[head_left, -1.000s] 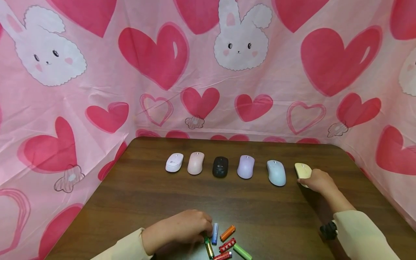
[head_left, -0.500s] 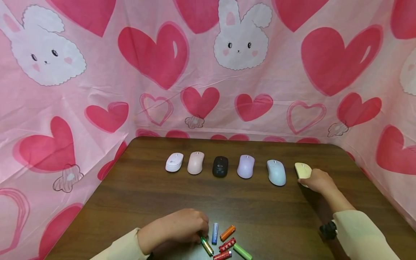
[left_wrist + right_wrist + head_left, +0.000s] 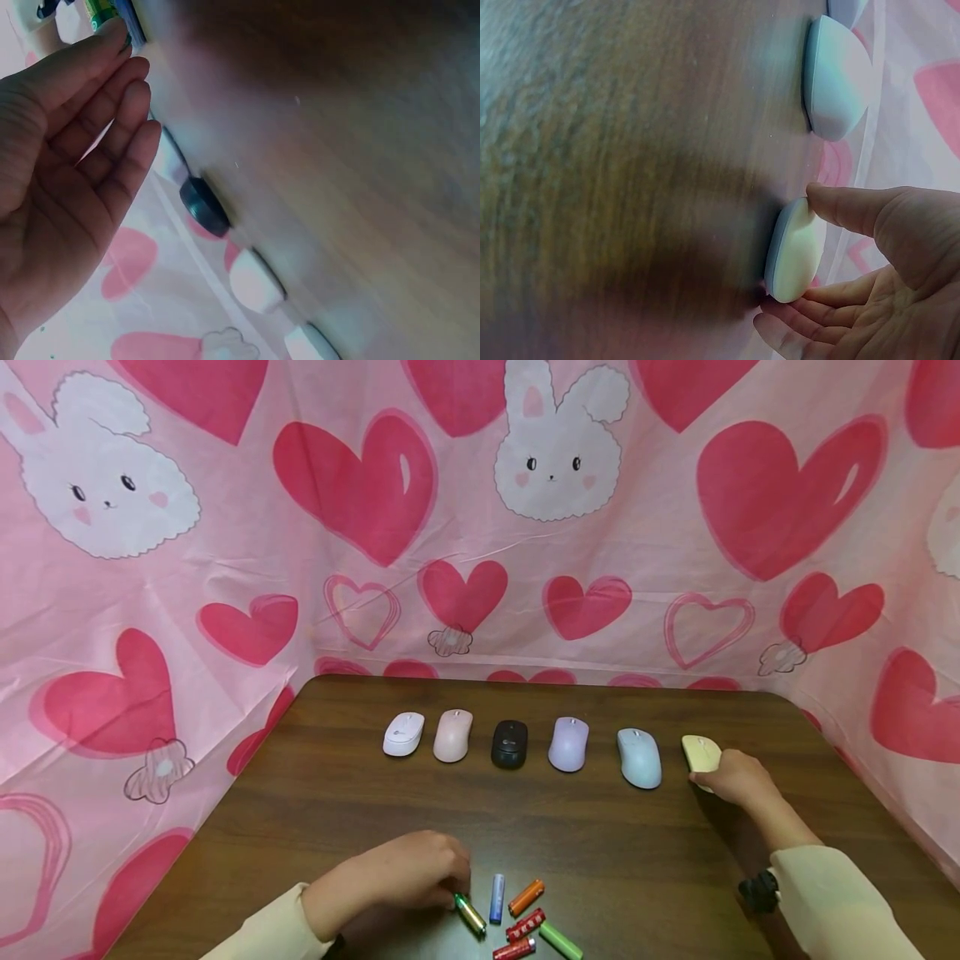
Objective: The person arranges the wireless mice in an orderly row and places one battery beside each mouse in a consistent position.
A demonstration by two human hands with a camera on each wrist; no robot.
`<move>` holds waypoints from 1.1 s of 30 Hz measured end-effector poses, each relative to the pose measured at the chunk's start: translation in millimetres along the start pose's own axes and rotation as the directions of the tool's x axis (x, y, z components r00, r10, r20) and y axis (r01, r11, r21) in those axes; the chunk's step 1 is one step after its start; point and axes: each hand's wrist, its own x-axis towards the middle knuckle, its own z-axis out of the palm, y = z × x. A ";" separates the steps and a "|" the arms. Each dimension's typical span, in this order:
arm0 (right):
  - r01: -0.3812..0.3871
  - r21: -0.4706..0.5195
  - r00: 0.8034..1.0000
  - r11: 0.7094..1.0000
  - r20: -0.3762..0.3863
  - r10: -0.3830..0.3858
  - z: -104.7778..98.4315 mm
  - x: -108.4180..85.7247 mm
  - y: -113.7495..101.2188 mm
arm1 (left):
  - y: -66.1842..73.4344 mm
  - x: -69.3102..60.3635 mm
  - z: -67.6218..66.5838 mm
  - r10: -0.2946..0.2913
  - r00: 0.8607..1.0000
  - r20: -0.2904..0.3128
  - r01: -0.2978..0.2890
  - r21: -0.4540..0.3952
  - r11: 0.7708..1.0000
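Note:
My left hand (image 3: 416,870) pinches one end of a green and gold battery (image 3: 470,915) between thumb and fingertips, low over the front of the table. In the left wrist view that battery (image 3: 100,13) shows partly beyond the thumb tip. Beside it lie a blue battery (image 3: 497,898), an orange battery (image 3: 526,898), two red batteries and a light green battery (image 3: 561,941). At the right end of the row of mice, my right hand (image 3: 742,778) grips the yellow computer mouse (image 3: 701,752). The right wrist view has thumb and fingers on opposite sides of this mouse (image 3: 799,255), which sits on the table.
Along the back of the brown table (image 3: 360,827) stand a white mouse (image 3: 403,734), a pink mouse (image 3: 452,736), a black mouse (image 3: 509,744), a purple mouse (image 3: 567,745) and a pale blue mouse (image 3: 639,759). A pink cloth (image 3: 465,485) with hearts and rabbits rises behind.
My left hand has moved left, drawing the green and gold battery away from the other batteries. The right hand stays at the yellow mouse.

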 end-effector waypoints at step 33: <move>-0.011 0.003 1.000 1.000 0.013 0.011 -2.5 -4.1 1.4 | -98.4 -50.0 -13.5 -0.362 0.913 -0.186 0.322 -0.215 0.922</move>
